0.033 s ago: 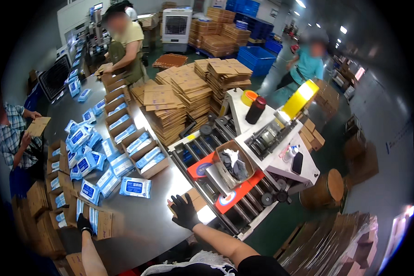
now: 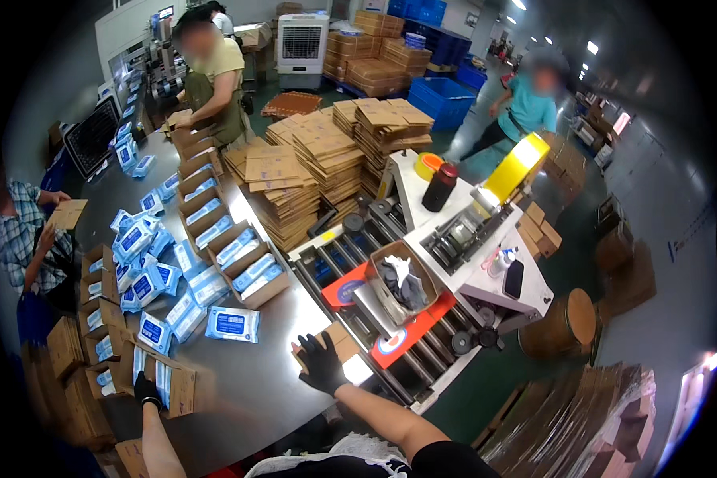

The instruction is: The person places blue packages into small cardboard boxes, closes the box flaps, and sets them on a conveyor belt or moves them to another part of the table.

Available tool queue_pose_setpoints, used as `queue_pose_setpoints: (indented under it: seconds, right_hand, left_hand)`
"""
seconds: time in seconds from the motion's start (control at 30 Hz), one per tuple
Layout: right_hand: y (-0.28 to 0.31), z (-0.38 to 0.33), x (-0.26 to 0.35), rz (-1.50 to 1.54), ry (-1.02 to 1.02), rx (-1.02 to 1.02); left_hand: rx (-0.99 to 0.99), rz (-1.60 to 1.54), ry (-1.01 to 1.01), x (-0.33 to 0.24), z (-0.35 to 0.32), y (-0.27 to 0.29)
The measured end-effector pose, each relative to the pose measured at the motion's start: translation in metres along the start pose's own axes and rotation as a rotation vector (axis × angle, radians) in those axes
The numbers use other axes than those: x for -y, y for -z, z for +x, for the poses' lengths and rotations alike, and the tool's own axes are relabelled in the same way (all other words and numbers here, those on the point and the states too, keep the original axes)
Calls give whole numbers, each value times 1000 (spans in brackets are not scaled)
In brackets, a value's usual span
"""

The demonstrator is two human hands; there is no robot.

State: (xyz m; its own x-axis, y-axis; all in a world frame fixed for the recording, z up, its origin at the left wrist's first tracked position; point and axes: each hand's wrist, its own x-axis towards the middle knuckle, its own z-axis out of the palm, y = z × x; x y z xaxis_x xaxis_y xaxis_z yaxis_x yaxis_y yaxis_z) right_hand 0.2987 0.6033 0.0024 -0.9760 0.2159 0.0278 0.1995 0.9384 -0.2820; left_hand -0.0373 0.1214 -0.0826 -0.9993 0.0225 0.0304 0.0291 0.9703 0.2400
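Note:
My left hand [image 2: 146,390], in a black glove, grips the near wall of an open brown carton [image 2: 185,390] at the lower left. Light-blue packs of wipes [image 2: 162,376] stand upright inside it; my fingertips are partly hidden there. My right hand [image 2: 322,366], gloved in black too, lies with fingers spread on a flat-topped brown carton [image 2: 344,341] by the rollers. Between my hands, farther off, one blue-and-white pack of wipes [image 2: 233,325] lies flat on the metal table [image 2: 247,390].
Beyond lies a heap of wipes packs [image 2: 139,239], beside a row of filled cartons [image 2: 261,280]. At right stands a roller taping machine [image 2: 454,247] bearing a box of dark cloths [image 2: 406,279]. Flattened cartons [image 2: 319,159] are stacked behind. Co-workers stand left, far left and far right.
Both my hands stay in place on the cartons. The view shifts very slightly, and the person in teal at the far right has changed leg position a little.

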Motion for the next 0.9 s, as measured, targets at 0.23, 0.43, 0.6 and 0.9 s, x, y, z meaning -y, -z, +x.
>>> queue_pose_setpoints:
  seconds: [0.23,0.43,0.6,0.9]
  right_hand:
    - [-26,18,-101,57,-15,-68]
    - [-22,48,-18,290,140,-217]
    - [-30,93,130,414,613,-83]
    - [-144,86,301,298,879,207]
  left_hand:
    - [4,125,-50,-18,-69,-8]
    - [88,79,57,-58,-160,34]
    - [108,-111,-191,-121,-124,-15]
    - [151,-203,-214,-133,-163,14]
